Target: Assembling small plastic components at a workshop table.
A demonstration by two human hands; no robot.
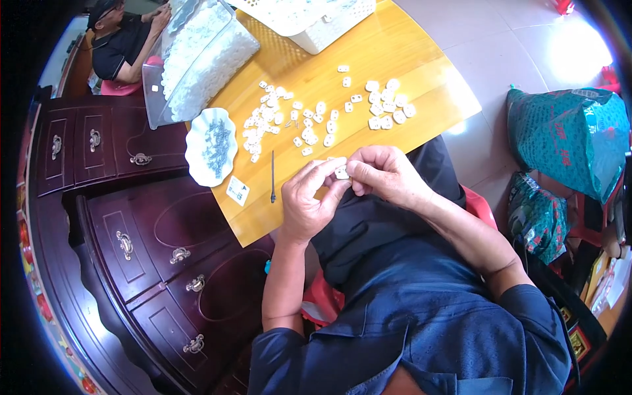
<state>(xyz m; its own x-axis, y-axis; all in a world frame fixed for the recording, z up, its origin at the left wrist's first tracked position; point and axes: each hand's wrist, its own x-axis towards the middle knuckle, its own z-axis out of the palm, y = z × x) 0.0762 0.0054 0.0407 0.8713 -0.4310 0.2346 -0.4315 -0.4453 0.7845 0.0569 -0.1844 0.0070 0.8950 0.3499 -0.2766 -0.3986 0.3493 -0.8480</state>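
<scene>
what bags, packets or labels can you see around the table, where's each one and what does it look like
Small white card: square, with a dark mark, on the wooden table's near edge beside the patterned dish.
Clear plastic bag: bulging with white pieces, at the table's far left.
Green sacks: two, printed, on the floor at right.

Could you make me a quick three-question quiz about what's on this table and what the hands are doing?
1. True or false: the left hand and the right hand pinch one small white plastic piece between them.
2. Which lies nearer the thin dark metal pin: A, the white oval dish of small metal parts, or B, the white perforated plastic basket?
3. What colour is the wooden tabletop?

Key: 1 true; 2 A; 3 yellow-orange.
</scene>
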